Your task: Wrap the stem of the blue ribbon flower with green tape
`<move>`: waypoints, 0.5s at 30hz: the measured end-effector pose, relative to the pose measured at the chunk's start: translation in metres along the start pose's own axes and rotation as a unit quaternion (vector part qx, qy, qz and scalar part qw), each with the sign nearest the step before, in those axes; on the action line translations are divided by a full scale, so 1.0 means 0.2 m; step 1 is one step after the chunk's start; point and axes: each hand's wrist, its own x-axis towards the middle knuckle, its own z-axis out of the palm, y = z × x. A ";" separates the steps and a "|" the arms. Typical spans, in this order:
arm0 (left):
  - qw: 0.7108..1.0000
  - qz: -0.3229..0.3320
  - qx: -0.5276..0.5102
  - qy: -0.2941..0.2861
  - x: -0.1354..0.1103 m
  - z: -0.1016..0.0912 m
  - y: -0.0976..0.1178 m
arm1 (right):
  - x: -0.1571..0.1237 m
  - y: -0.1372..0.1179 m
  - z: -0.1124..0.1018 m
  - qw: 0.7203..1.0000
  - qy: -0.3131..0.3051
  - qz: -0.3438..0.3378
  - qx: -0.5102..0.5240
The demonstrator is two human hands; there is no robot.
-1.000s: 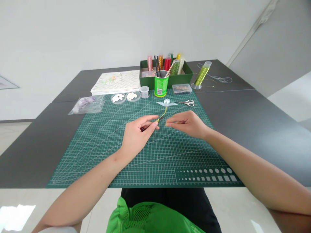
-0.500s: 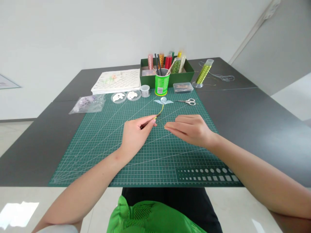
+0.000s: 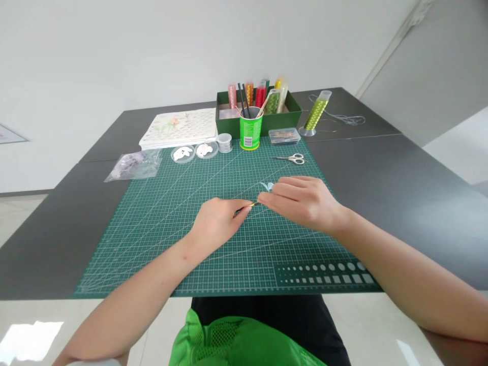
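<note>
Over the green cutting mat, my left hand pinches the thin, yellow-green wrapped stem of a small handmade flower between thumb and forefinger. My right hand is closed, its fingertips meeting the stem just right of the left fingertips. Whether those fingers also grip a fine thread is too small to make out. Pale blue petals of the flower peek out behind the right fingers, and the rest of the bloom is hidden. White-handled scissors lie beyond the right hand.
A green can with sticks stands before a dark green box of thread spools. Nearby are a clear case, a lime spool, dishes of white pieces, a small round container, a plastic bag and a white stack.
The flower has tipped from pointing away to lying toward the right, behind my right fingers. My hands have come together, the left lower and rightward, and the right fingertips now meet the stem.
</note>
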 end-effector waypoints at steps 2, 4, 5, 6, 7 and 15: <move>1.000 0.000 -0.002 -0.018 0.00 0.01 0.00 | 0.00 0.01 0.00 1.000 -0.013 -0.002 0.010; 0.999 0.006 -0.006 -0.031 0.00 0.01 0.00 | -0.01 0.02 0.00 1.000 -0.029 0.000 0.012; 0.999 0.010 -0.007 -0.037 0.00 0.01 0.00 | -0.01 0.02 0.00 0.999 -0.035 0.002 0.010; 0.999 0.015 -0.007 -0.042 0.00 0.01 0.00 | -0.02 0.02 0.01 0.999 -0.040 0.003 0.007; 0.999 0.019 -0.004 -0.047 0.00 0.01 0.00 | -0.02 0.03 0.01 0.999 -0.045 0.004 0.004; 0.997 0.034 0.022 -0.061 -0.01 0.01 0.02 | -0.01 0.05 0.01 0.995 -0.060 0.044 0.062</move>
